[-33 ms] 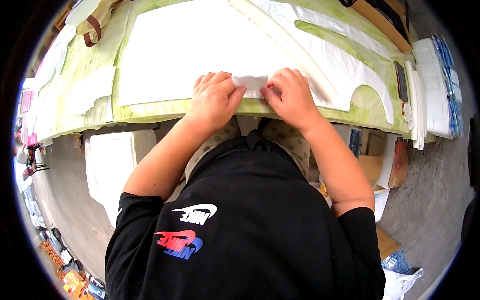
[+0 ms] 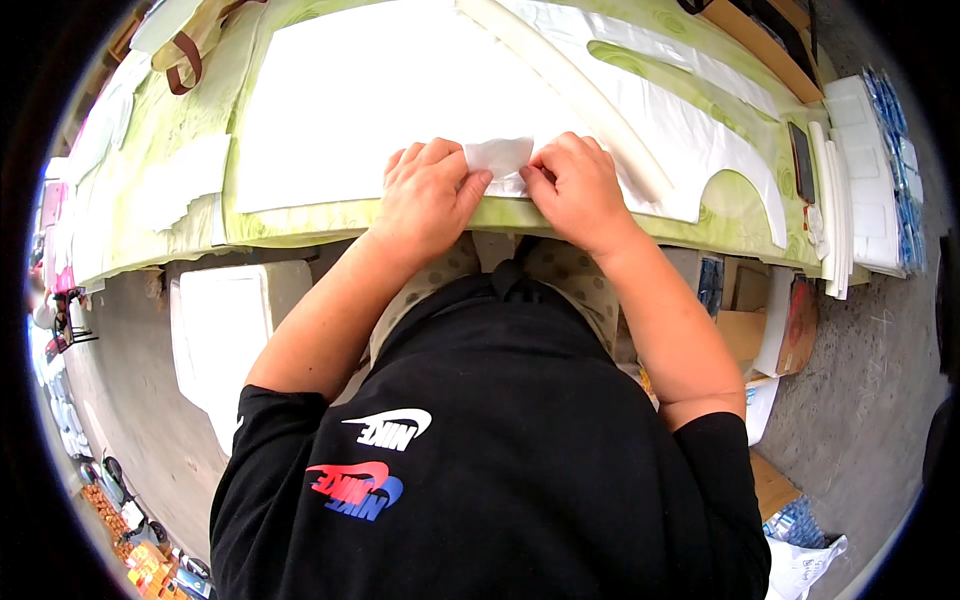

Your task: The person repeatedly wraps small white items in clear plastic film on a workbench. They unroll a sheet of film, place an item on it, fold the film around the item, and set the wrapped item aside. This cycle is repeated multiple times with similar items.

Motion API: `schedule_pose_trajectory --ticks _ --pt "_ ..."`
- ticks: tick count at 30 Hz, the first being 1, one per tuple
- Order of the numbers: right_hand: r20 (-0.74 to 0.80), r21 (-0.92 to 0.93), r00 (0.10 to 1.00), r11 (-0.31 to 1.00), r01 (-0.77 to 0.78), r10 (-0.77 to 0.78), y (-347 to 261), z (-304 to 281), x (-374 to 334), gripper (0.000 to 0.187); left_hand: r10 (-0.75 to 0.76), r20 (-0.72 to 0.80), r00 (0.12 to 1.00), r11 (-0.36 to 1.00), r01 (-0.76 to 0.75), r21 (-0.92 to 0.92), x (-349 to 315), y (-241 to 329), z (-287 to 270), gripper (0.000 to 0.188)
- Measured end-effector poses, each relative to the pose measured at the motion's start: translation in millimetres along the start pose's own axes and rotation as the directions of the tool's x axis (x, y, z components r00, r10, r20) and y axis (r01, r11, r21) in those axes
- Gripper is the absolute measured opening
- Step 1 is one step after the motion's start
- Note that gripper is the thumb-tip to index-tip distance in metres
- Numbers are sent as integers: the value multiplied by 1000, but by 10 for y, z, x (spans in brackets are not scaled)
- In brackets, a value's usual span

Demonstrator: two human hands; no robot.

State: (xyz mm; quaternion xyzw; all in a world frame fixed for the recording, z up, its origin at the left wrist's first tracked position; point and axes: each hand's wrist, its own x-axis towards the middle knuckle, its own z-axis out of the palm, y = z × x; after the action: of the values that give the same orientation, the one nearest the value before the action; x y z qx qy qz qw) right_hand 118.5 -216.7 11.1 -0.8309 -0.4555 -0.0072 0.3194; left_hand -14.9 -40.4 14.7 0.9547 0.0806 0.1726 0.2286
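Note:
A small, thin white piece [image 2: 499,157], perhaps plastic or paper, is stretched between my hands at the table's near edge. My left hand [image 2: 428,195] is closed on its left end, thumb against curled fingers. At the other end my right hand [image 2: 580,188] pinches it between thumb and forefinger. Beneath and beyond both hands spreads a large white sheet [image 2: 340,120], its detail washed out by glare. A long cream-coloured roll or strip [image 2: 590,110] lies slantwise just past my right hand. The fingertips of my left hand are partly hidden.
A patterned green cover [image 2: 330,222] drapes the table. White cut pieces with curved openings [image 2: 715,150] lie to the right, near a dark phone [image 2: 802,162]. White stacked packs [image 2: 865,175] stand beyond the right end. A white box [image 2: 225,330] sits below on the left.
The upper edge of the small white piece has risen slightly and tilts. My right hand has shifted a little leftward and away from me; the left has barely moved.

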Motion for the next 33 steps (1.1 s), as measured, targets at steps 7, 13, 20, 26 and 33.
schedule_pose_trajectory --ticks 7,13,20,26,33 --pt "-103 -152 993 986 -67 52 -63 124 25 12 -115 91 989 990 107 88 149 55 -45 27" --pt "-98 -160 991 982 -101 87 -128 135 58 16 35 -209 977 998 -47 -52 129 -115 140 41" --pt "-152 -112 986 990 -90 73 -70 163 3 36 83 283 956 955 -157 253 229 -7 127 65" --pt "147 -202 971 967 -158 190 -125 -25 201 55 87 262 961 943 -164 289 276 -72 105 64" --pt "273 -191 919 952 -239 286 -179 -155 354 56 28 151 988 874 49 -484 -567 113 -172 41"
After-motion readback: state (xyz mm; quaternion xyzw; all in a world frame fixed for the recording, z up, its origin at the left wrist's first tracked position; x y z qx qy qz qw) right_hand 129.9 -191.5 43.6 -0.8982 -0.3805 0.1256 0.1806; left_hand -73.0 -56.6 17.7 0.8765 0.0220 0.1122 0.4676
